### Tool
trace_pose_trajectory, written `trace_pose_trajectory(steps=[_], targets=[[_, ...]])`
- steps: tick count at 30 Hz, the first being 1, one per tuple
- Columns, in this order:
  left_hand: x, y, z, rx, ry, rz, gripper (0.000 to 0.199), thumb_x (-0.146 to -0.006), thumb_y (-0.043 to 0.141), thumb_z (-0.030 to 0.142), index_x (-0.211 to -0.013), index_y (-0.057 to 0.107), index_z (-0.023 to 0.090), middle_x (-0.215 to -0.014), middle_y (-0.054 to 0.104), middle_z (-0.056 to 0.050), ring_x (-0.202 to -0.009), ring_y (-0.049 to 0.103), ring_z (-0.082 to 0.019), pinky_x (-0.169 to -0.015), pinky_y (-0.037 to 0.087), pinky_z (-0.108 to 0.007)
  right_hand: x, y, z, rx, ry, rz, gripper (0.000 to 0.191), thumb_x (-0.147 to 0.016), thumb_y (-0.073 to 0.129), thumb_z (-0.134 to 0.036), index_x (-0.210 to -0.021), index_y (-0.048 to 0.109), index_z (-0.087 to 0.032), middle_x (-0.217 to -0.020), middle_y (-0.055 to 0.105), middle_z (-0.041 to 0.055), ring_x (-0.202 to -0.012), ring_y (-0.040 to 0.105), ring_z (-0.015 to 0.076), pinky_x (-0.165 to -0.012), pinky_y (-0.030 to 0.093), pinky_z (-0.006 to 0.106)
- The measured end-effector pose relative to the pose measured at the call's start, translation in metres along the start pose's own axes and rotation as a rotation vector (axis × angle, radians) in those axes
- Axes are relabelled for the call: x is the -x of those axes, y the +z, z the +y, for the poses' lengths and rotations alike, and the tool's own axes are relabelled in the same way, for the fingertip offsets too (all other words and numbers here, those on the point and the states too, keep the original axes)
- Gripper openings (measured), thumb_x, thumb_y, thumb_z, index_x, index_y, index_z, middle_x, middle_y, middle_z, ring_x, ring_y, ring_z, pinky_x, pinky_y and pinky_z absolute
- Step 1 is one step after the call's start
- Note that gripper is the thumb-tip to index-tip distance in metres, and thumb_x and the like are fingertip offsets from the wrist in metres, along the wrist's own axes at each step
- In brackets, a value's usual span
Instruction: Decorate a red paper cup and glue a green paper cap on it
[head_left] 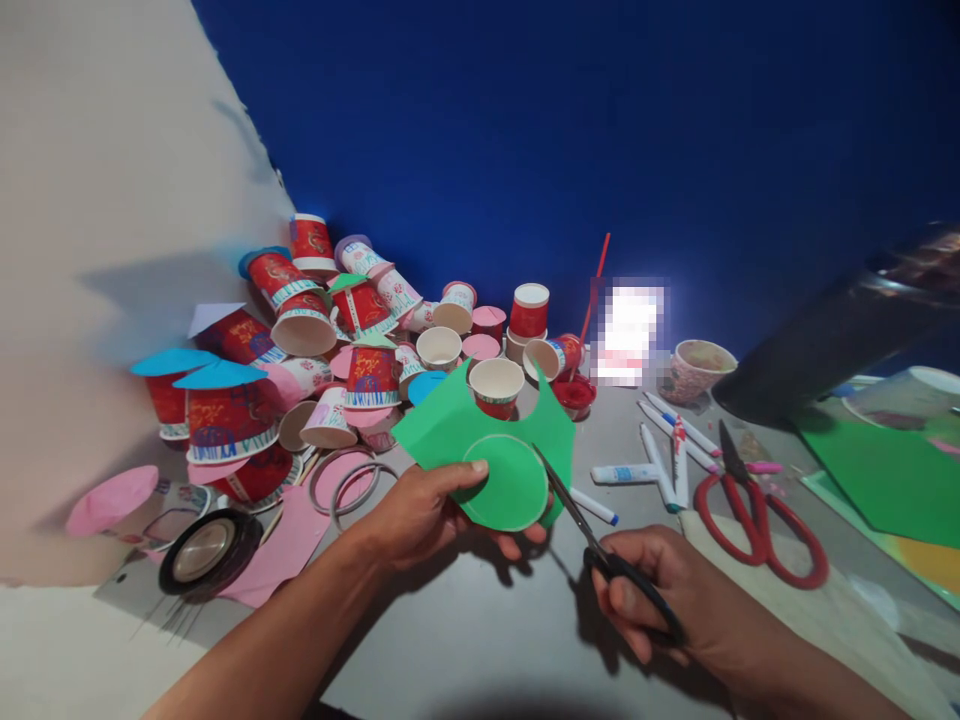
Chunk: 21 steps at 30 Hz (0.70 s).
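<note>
My left hand (435, 510) grips a sheet of green paper (442, 415), thumb on top and fingers underneath. A pale circle outline is drawn on the paper, and its lower edge follows that line where it has been cut. In my right hand (645, 590) is a pair of black-handled scissors (577, 515), with my fingers through the handles. The blades point up and left, touching the paper at the right side of the circle. How far the blades are parted is hard to see.
Decorated paper cups (232, 415) are heaped at left and centre. Red-handled scissors (761, 530), markers (658, 465) and a glue tube (622, 474) lie at right. A dark cylinder (795, 350) leans behind them. Pink paper (281, 550) and a round black-rimmed lid (210, 552) lie at left.
</note>
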<state>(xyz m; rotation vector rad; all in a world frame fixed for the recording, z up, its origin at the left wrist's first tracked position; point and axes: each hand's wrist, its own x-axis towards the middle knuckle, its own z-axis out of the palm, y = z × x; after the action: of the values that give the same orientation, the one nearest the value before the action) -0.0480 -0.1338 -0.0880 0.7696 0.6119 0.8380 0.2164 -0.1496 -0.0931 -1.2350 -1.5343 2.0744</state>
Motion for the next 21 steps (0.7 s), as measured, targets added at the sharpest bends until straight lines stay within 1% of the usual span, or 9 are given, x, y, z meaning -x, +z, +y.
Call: trace_pose_trajectory(steps=[3, 7, 10, 13, 17, 21], targets=[[0.0003, -0.0016, -0.001, -0.016, 0.0, -0.014, 0.047, -0.096, 0.057, 0.038, -0.115, 0.074, -0.002, -0.107, 0.079, -0.027, -0.085, 0.08, -0.033, -0.066, 0.064, -0.037, 0.0006, -0.0013, 0.0012, 0.012, 0.024, -0.006, 0.08, -0.054, 0.07, -0.096, -0.062, 0.054, -0.018, -0.046, 0.053, -0.0029, -0.035, 0.029, 0.0028, -0.036, 0.017, 0.02], [0.0004, -0.0031, -0.0024, -0.038, -0.035, -0.014, 0.051, -0.096, 0.056, 0.041, -0.115, 0.074, -0.003, -0.103, 0.078, -0.028, -0.083, 0.079, -0.033, -0.065, 0.065, -0.037, 0.0012, -0.003, 0.0031, 0.003, 0.026, -0.017, 0.078, -0.055, 0.072, -0.094, -0.065, 0.056, -0.018, -0.047, 0.054, -0.0029, -0.036, 0.03, 0.0029, -0.037, 0.018, 0.02], [0.0004, -0.0017, -0.0011, -0.042, -0.042, -0.02, 0.049, -0.096, 0.056, 0.039, -0.115, 0.075, -0.002, -0.105, 0.078, -0.028, -0.084, 0.08, -0.033, -0.065, 0.065, -0.036, 0.0012, -0.0035, 0.0031, 0.01, 0.052, -0.013, 0.079, -0.054, 0.073, -0.094, -0.064, 0.055, -0.018, -0.046, 0.054, -0.0031, -0.035, 0.03, 0.0026, -0.036, 0.018, 0.02], [0.0007, -0.001, 0.0006, -0.033, -0.019, -0.033, 0.047, -0.096, 0.056, 0.037, -0.114, 0.075, -0.001, -0.108, 0.078, -0.027, -0.085, 0.08, -0.033, -0.064, 0.065, -0.035, 0.0011, -0.0037, 0.0017, 0.017, 0.054, -0.014, 0.079, -0.053, 0.072, -0.095, -0.061, 0.054, -0.018, -0.045, 0.052, -0.0034, -0.035, 0.029, 0.0026, -0.036, 0.017, 0.021], [0.0017, -0.0048, 0.0016, -0.046, -0.047, -0.061, 0.048, -0.097, 0.057, 0.04, -0.113, 0.075, -0.002, -0.104, 0.079, -0.028, -0.083, 0.08, -0.031, -0.067, 0.064, -0.035, 0.0015, -0.004, 0.0006, 0.015, 0.069, -0.015, 0.081, -0.049, 0.072, -0.097, -0.059, 0.053, -0.019, -0.043, 0.05, -0.0038, -0.035, 0.028, 0.0026, -0.036, 0.015, 0.021], [0.0026, -0.0086, 0.0024, -0.066, -0.06, -0.105, 0.051, -0.097, 0.057, 0.042, -0.113, 0.075, -0.002, -0.102, 0.079, -0.028, -0.083, 0.08, -0.032, -0.064, 0.064, -0.034, 0.0024, -0.0043, 0.0018, 0.02, 0.078, -0.028, 0.08, -0.051, 0.072, -0.096, -0.063, 0.054, -0.018, -0.045, 0.052, -0.0033, -0.036, 0.028, 0.0027, -0.037, 0.017, 0.021]])
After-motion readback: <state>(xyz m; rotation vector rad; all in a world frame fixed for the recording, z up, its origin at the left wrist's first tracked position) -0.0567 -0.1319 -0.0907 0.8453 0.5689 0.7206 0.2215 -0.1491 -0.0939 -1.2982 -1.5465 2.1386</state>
